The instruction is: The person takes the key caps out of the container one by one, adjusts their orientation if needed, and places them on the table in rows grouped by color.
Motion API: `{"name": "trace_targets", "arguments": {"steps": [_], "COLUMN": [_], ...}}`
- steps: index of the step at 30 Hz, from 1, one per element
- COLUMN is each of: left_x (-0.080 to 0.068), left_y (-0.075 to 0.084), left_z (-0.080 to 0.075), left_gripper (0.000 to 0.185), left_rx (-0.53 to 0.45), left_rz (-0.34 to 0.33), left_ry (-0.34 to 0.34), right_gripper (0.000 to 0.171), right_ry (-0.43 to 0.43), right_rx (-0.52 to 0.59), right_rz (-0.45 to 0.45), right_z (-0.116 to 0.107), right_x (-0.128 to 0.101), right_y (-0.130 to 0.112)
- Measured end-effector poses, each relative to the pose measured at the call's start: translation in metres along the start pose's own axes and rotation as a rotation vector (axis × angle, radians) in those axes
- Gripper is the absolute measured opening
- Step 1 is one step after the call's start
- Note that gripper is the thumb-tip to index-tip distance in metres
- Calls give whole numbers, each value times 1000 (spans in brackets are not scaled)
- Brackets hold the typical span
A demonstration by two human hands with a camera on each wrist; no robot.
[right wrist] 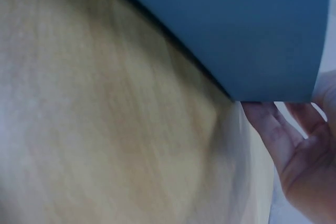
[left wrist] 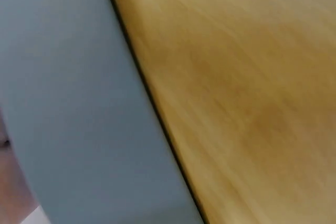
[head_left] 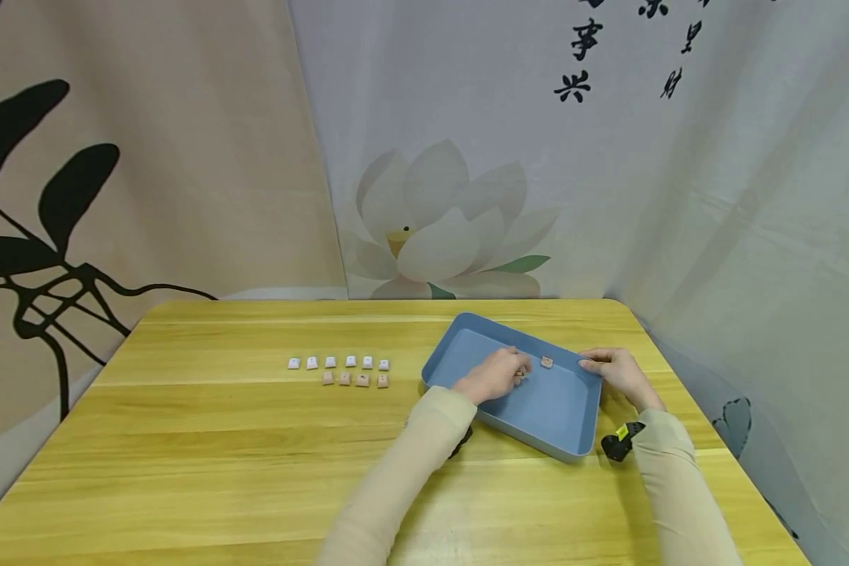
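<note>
A blue tray (head_left: pixel 559 409) lies on the right half of the wooden table (head_left: pixel 219 440). My left hand (head_left: pixel 498 374) reaches into it, and its curled fingers pinch a small tan tile (head_left: pixel 520 373). Another small tile (head_left: pixel 547 362) lies loose in the tray just beyond that hand. My right hand (head_left: pixel 611 369) grips the tray's right rim near its far corner. The left wrist view shows only the tray's wall (left wrist: pixel 79 103) and the table (left wrist: pixel 252 77), both blurred. The right wrist view shows the tray's corner (right wrist: pixel 236 24) with the right hand's fingers (right wrist: pixel 273 124) curled beside it.
Two short rows of small tiles lie left of the tray: a white row (head_left: pixel 338 362) behind and a tan row (head_left: pixel 354 380) in front. A printed curtain (head_left: pixel 453 220) hangs behind the table. The table's right edge (head_left: pixel 707 440) is close to the tray.
</note>
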State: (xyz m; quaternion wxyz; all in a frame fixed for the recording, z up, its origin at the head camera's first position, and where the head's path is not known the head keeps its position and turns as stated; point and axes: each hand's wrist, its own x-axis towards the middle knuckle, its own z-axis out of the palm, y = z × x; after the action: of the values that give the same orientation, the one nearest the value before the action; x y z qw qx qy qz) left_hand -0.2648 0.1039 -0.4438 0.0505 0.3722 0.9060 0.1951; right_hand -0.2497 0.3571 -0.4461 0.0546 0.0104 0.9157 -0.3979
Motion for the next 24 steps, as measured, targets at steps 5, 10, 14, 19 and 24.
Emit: {"name": "trace_targets", "arguments": {"steps": [5,10,14,19,24], "left_x": [-10,-19,-26,-33,-41], "left_y": [-4,-9,-13,-16,-16], "left_z": [-7,-8,-10,-15,-16], "left_gripper": [16,11,19,23,12], "left_rx": [-145,-377,-537,-628,-752], "left_rz": [9,-21,-42,-63,-56], "left_ry": [51,73,68,85,112], "right_gripper": [41,40,40,40,40], "right_ry": [-2,-1,0,-1,2], "right_rx": [4,9,11,4,1], "right_rz": [8,7,6,0,3], "right_z": [0,0,0,1,1], "right_x": [0,0,-1,-2,-2], "right_y": [0,-1,-2,-2,-2]}}
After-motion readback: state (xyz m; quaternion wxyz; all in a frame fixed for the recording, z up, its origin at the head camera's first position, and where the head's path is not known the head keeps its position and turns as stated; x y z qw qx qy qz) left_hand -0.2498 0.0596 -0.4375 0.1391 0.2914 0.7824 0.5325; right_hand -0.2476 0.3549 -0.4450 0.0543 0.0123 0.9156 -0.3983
